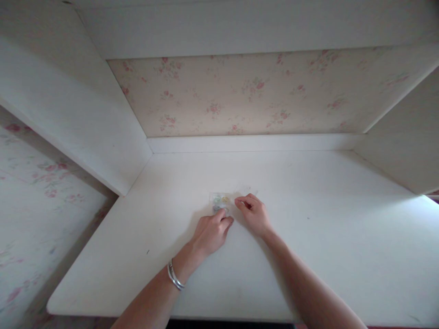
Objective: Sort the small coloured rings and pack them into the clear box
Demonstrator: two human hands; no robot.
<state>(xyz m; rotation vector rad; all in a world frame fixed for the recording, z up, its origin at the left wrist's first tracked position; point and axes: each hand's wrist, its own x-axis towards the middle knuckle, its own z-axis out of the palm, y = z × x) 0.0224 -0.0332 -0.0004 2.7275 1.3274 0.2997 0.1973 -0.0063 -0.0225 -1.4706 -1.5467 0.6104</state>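
A small clear packet (220,201) with pale green, yellow and blue bits inside lies flat on the white desk (308,237), near its middle. My left hand (211,234) rests on the desk with curled fingers, its fingertips touching the packet's near edge. My right hand (253,212) lies just right of the packet, fingertips pinched together at its right edge. Whether either hand grips the packet or only presses it is unclear. A silver bangle (174,276) sits on my left wrist.
The desk sits in a white alcove with side panels (85,105) left and right and a floral wallpaper back (247,91). A white ledge (254,142) runs along the back. The desk's front edge is close to me.
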